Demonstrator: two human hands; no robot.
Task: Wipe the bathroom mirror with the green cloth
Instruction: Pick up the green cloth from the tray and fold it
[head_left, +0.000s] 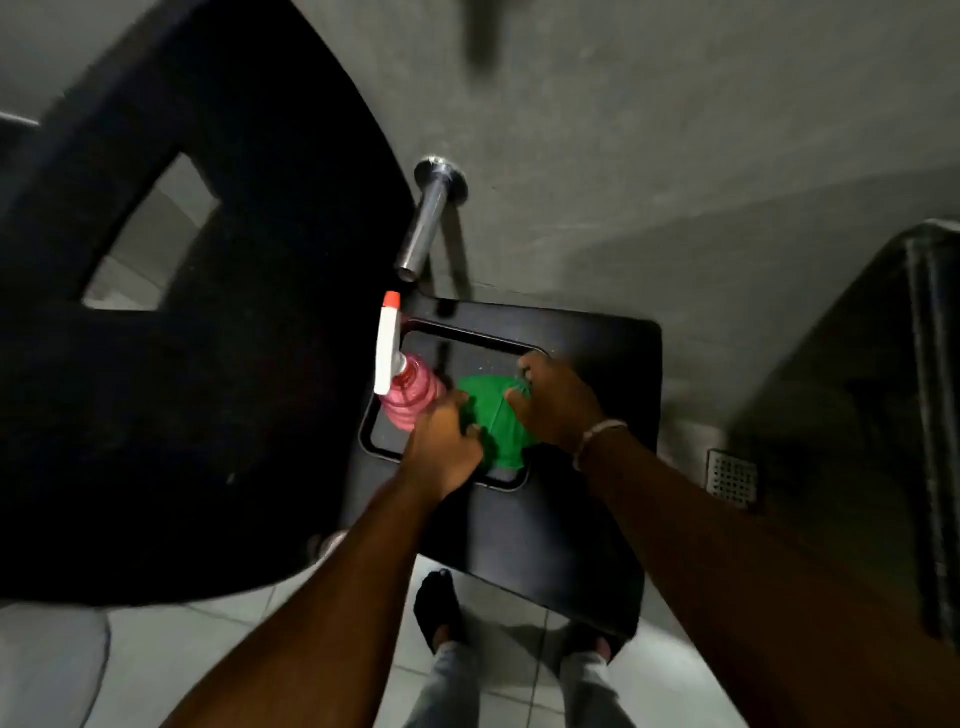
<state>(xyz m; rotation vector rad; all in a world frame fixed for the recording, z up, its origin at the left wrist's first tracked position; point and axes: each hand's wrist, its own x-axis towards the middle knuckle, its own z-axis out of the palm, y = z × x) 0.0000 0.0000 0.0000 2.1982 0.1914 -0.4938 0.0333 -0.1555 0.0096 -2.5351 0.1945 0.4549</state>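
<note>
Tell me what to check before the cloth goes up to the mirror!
1. Both hands hold the green cloth: ok, left hand and right hand grip it over the black sink.
2. Cloth spread open for wiping: not ok, it is bunched.
3. Cloth damp enough: cannot tell.
4. Spray bottle within reach: ok, it lies at the basin's left edge, beside the left hand.
5. Tap turned off: ok, no water stream shows.
6. Mirror location: cannot tell, not clearly in view.

Bathroom: black sink (597, 364), chrome wall faucet (427, 218), tiled floor (182, 665), floor drain (733, 478).
</note>
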